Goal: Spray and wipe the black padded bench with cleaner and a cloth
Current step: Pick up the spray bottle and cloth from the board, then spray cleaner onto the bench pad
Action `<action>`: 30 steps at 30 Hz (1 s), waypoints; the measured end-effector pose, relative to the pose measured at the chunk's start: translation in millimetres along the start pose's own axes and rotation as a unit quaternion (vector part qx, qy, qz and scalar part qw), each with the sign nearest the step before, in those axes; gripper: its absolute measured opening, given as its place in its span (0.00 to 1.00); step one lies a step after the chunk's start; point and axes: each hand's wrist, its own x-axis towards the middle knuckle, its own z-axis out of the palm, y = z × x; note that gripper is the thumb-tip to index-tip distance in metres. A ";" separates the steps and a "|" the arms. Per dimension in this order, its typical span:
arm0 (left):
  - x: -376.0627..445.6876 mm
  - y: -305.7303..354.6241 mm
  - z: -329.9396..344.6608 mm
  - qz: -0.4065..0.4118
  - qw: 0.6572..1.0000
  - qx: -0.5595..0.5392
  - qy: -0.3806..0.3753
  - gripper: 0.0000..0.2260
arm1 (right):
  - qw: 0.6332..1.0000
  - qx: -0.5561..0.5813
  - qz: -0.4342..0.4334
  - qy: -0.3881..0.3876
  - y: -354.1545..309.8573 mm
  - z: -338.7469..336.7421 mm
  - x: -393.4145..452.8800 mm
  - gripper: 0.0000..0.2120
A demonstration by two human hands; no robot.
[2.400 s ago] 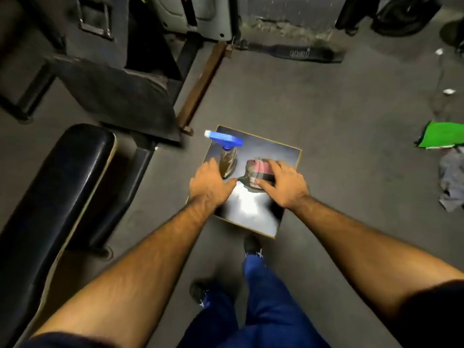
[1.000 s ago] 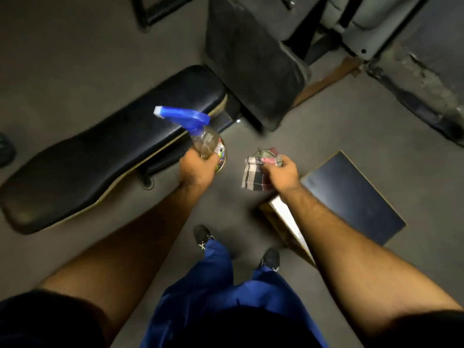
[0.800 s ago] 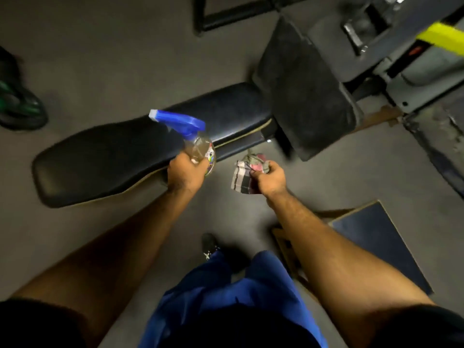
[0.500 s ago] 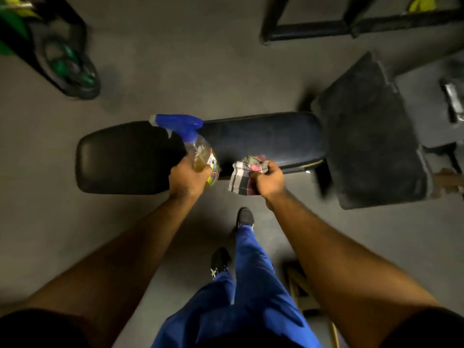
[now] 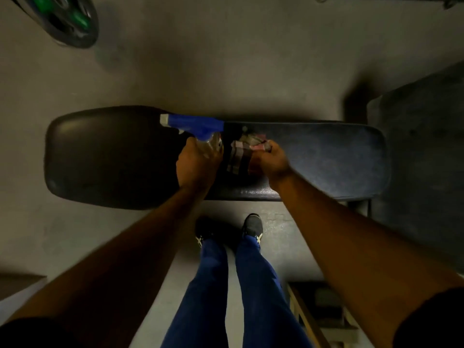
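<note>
Bench [image 5: 105, 156] unsprayed; left hand [image 5: 198, 162] fingers clamped on spray bottle [image 5: 195, 125], right hand [image 5: 270, 160] fingers bunching cloth [image 5: 241, 156]. Nozzle points left past the fingers: overspray risk.

A black weight plate [image 5: 67, 20] with green markings lies on the grey floor [image 5: 226, 71] at upper left. A wooden frame [image 5: 319, 320] stands at lower right.

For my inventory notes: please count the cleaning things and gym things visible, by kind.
Spray bottle: 1, in the left hand
Cloth: 1, in the right hand
Padded bench: 1
Weight plate: 1
Total: 4
</note>
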 end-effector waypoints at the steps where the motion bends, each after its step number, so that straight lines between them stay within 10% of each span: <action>1: 5.6 -2.9 6.6 0.011 1.000 0.006 0.007 0.09 | 1.000 -0.008 0.006 -0.006 8.0 -0.5 13.6 0.07; 16: 9.0 -7.0 31.0 0.016 1.000 0.007 0.000 0.26 | 0.908 -0.357 -0.080 0.204 40.7 -3.3 32.8 0.33; 25: -5.3 -19.8 -6.2 -0.003 0.997 0.041 -0.059 0.29 | 0.948 -0.186 -0.245 -0.086 -9.7 29.5 -13.3 0.38; 30: 0.3 -32.5 -32.1 -0.016 0.998 0.029 -0.054 0.27 | 0.938 -0.160 -0.271 -0.146 -57.0 51.8 -15.8 0.21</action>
